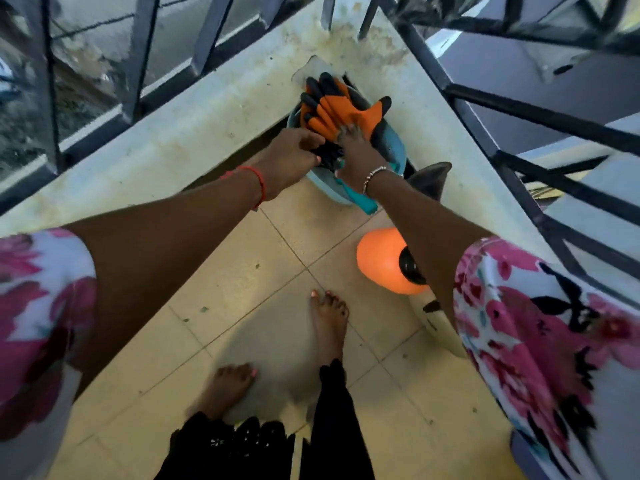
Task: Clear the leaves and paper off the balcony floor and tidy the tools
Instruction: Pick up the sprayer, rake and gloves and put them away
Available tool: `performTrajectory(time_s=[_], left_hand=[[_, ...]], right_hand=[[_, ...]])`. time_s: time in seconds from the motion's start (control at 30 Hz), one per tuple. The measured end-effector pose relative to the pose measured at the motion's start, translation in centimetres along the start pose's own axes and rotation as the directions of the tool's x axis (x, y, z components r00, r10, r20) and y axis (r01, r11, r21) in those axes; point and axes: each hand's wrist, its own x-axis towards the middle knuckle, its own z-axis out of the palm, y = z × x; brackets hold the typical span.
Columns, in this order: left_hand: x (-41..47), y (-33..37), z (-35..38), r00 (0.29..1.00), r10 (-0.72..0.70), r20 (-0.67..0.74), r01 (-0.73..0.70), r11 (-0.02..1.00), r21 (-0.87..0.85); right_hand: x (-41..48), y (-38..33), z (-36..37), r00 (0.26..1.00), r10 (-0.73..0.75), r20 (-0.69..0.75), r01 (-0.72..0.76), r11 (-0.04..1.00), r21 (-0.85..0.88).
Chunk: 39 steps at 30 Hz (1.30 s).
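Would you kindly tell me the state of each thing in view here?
blue tub: upright in the balcony corner, holding tools.
gloves: piled on top of the tub.
teal handle: sticking out over the tub's near rim.
left hand: fingers curled on a dark item in the tub.
right hand: resting on the gloves.
floor: a few small leaf bits left.
orange object: on the floor.
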Motion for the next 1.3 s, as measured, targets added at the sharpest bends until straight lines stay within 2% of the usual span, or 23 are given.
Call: performTrajectory(time_s=[0.07,0.17,0.3,0.4,0.57,0.67,0.73,0.87,1.07,1.17,1.3], left_hand=[[-2.2,0.0,0.4,0.997,0.083,0.012,-0.083,0.994,0.066],[-7.6,-0.2,1.8,0.970,0.216,0.109,-0.233,0.955,0.182],[-16.4,-2.2,4.5,0.895,0.362,0.261,-0.426,0.867,0.257],[-24.0,-3.5,7.2,0.838,0.394,0.377,-0.502,0.826,0.255],[-37.5,-7.3,12.5,0.716,0.388,0.580,-0.615,0.744,0.262],[-46.9,-11.4,15.8,0.610,0.372,0.700,-0.694,0.676,0.245],[-52.0,-14.3,17.3,0.564,0.377,0.734,-0.741,0.624,0.248],[-65.2,-21.7,21.1,0.441,0.274,0.855,-0.805,0.541,0.243],[-80.3,-31.8,25.9,0.185,0.072,0.980,-0.896,0.421,0.138],[-85.4,-37.9,27.3,0.053,-0.068,0.996,-0.936,0.346,0.073],[-89.5,-44.7,28.1,-0.010,-0.174,0.985,-0.951,0.305,0.044]], right_hand=[[-3.1,-1.4,0.7,0.998,0.051,-0.021,-0.049,0.995,0.085],[-10.9,-3.3,2.0,0.978,0.178,-0.109,-0.150,0.963,0.225],[-22.2,-6.1,5.0,0.910,0.393,-0.131,-0.304,0.849,0.432],[-31.0,-7.5,7.8,0.817,0.561,-0.130,-0.402,0.717,0.569],[-47.0,-9.7,15.2,0.633,0.774,-0.019,-0.443,0.383,0.811],[-58.3,-12.7,21.9,0.496,0.866,0.066,-0.404,0.163,0.900],[-64.9,-14.6,26.0,0.435,0.894,0.109,-0.371,0.068,0.926],[-80.1,-20.4,35.6,0.221,0.951,0.215,-0.246,-0.159,0.956],[-92.7,-28.6,49.4,-0.061,0.880,0.470,0.025,-0.470,0.882],[-95.8,-32.6,55.1,-0.127,0.807,0.577,0.180,-0.553,0.813],[-98.0,-36.5,60.8,-0.141,0.721,0.679,0.343,-0.607,0.717]])
